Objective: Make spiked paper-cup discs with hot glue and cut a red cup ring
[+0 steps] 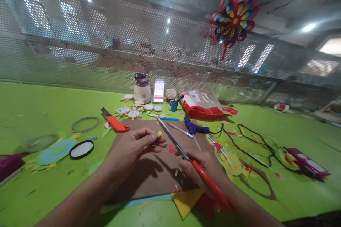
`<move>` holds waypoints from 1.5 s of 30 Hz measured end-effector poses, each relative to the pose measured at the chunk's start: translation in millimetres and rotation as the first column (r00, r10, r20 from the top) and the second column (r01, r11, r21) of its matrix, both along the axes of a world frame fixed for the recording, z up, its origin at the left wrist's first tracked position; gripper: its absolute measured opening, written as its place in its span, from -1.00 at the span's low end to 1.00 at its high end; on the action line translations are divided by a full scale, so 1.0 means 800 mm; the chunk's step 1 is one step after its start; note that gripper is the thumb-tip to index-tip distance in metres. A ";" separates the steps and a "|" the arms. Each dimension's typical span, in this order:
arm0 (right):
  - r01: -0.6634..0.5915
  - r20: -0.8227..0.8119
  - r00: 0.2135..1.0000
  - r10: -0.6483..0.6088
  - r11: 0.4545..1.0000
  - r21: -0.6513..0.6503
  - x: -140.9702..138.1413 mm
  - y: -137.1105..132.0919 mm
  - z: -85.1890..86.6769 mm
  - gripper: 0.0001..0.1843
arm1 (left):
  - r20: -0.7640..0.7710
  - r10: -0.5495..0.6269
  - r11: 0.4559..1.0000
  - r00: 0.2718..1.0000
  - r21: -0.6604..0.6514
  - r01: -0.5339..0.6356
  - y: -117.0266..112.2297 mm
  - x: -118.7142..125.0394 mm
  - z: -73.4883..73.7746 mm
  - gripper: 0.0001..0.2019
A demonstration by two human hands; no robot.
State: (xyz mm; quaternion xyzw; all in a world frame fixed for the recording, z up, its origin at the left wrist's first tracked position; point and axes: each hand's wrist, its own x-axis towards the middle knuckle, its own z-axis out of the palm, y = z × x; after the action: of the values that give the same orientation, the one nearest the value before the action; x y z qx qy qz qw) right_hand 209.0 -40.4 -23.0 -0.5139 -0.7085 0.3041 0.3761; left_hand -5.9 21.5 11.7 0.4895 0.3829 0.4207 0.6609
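Yellow scrap (160, 133) mid-frame, pinched by left hand (144, 142); right hand (205, 165) grips red-handled scissors (206, 178), lower centre, partly blocking brown board (165, 182). Blue glue gun (195, 127) right of centre, orange-handled tool (117, 123) left, purple box (307, 162) far right.

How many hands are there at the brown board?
2: the left hand, pinching a small yellow piece above the brown board, and the right hand, holding red-handled scissors by the board's right side.
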 end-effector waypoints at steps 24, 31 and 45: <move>-0.125 -0.160 0.976 0.149 0.981 0.147 -0.009 0.011 0.031 -0.68 | -0.117 -0.414 0.910 0.903 -0.095 0.404 -0.023 0.011 -0.001 -0.81; -0.091 -0.545 0.838 -0.018 0.981 -0.172 -0.011 0.007 0.015 -0.66 | 0.134 -0.331 0.928 0.934 -0.132 0.348 -0.024 0.019 -0.009 -0.85; -0.232 -0.774 0.630 -0.063 0.936 -0.265 -0.023 0.010 0.008 -0.64 | 0.151 -0.209 0.962 0.966 -0.144 0.231 -0.027 0.027 -0.008 -0.79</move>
State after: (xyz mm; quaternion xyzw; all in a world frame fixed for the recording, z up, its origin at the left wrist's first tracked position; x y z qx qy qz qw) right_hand 190.6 -32.2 -16.4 -0.3567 -0.4393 0.6291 0.5330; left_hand 15.9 0.0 5.0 0.4451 0.3131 0.3444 0.7650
